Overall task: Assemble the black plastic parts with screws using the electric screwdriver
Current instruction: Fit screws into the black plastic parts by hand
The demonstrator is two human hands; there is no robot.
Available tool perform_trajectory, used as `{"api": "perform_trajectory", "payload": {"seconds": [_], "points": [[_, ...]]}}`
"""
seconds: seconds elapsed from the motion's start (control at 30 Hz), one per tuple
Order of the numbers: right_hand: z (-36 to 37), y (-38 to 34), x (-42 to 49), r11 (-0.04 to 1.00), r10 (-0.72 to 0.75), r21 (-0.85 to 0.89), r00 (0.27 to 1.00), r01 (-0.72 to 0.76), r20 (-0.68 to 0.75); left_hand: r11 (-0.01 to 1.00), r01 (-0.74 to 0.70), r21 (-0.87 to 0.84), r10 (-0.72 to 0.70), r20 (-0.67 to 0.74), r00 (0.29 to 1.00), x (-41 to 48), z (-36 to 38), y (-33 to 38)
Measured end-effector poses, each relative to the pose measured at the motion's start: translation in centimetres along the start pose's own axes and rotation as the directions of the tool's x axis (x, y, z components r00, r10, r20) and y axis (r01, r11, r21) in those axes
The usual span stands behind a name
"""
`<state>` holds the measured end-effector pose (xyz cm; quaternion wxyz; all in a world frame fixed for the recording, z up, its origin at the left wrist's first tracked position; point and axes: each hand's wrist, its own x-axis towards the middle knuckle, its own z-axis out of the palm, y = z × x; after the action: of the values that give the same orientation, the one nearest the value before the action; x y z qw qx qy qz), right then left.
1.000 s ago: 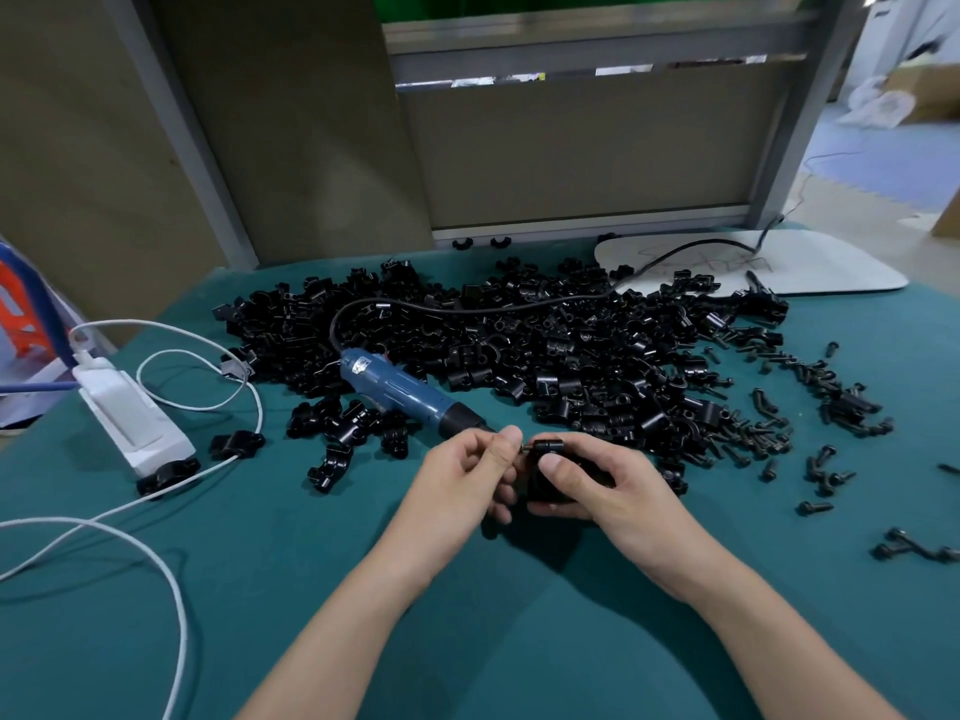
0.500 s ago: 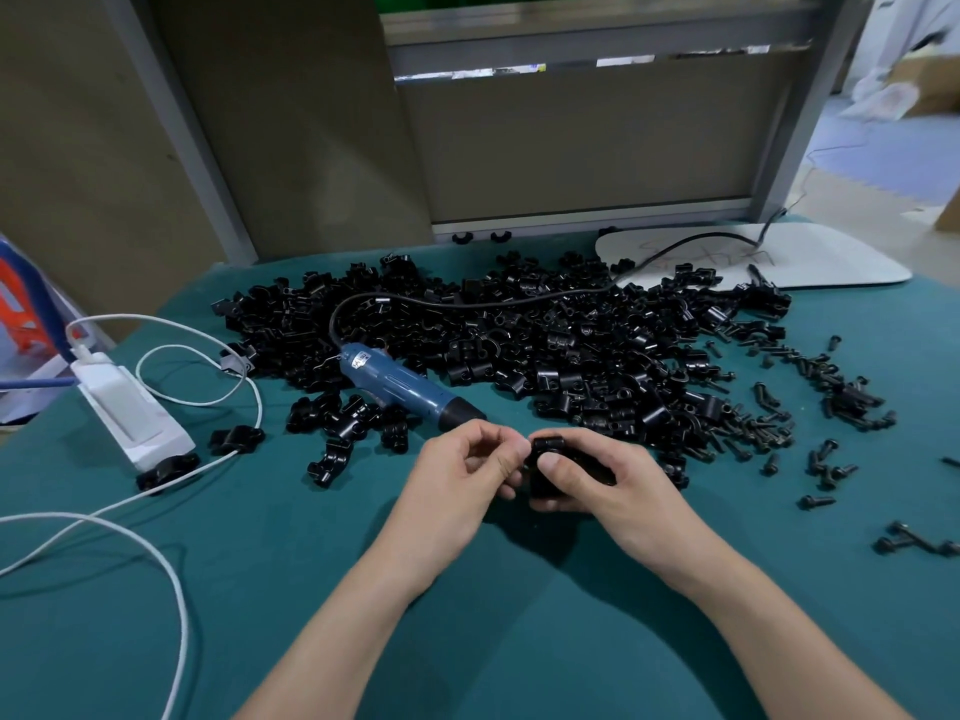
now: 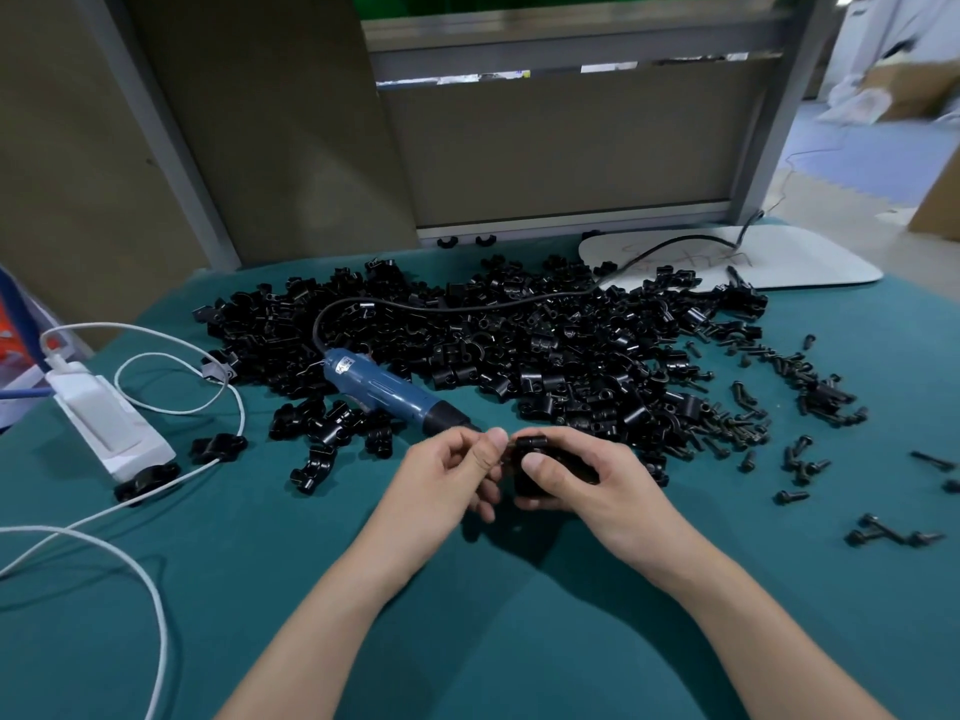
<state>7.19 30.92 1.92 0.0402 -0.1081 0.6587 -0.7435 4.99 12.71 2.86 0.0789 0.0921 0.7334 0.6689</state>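
Note:
My right hand (image 3: 582, 478) grips a black plastic part (image 3: 530, 449) just above the green table (image 3: 467, 615). My left hand (image 3: 447, 475) sits against it, thumb and forefinger pinching something small at the part's left side; it looks like a screw but is mostly hidden. The blue electric screwdriver (image 3: 389, 392) lies on the table just behind my left hand, tip pointing at my fingers, its black cable running back over the pile. A large heap of black plastic parts (image 3: 519, 345) spreads behind my hands. Loose black screws (image 3: 748, 423) lie to the right.
A white power strip (image 3: 104, 423) with white cables (image 3: 156, 589) sits at the left. A few assembled black parts (image 3: 332, 433) lie left of the screwdriver. A white board (image 3: 753, 257) rests at the back right, and grey partition panels (image 3: 519, 148) stand behind the table.
My left fingers have closed in against the black part, so the small piece they pinch has gone further into it. My right hand holds the part almost still.

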Motion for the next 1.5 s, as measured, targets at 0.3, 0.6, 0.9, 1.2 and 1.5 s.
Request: {"api": "perform_trajectory", "payload": {"seconds": [0.3,0.6,0.9,1.2,1.5], "points": [[-0.1,0.1,0.1,0.999,0.024,0.037,0.999,-0.025,0.027,0.984,-0.155,0.091,0.157,-0.013,0.988,-0.2,0.3,0.0],[0.1,0.0,0.1,1.000,0.017,0.001,1.000,-0.017,0.016,0.996,-0.014,-0.083,0.013,-0.009,1.000,0.0,0.0,0.2],[0.1,-0.3,0.1,0.997,0.029,0.074,1.000,-0.029,0.001,0.978,-0.193,0.076,0.197,-0.058,0.979,-0.4,0.5,0.0],[-0.3,-1.1,0.3,0.935,0.067,0.352,0.995,-0.039,-0.068,0.969,-0.230,-0.086,0.218,-0.133,0.967,-0.3,-0.4,0.9],[-0.3,-1.8,0.4,0.888,0.124,0.455,0.988,-0.067,-0.095,0.969,-0.223,-0.102,0.217,-0.070,0.974,-0.6,0.0,1.1]]}}
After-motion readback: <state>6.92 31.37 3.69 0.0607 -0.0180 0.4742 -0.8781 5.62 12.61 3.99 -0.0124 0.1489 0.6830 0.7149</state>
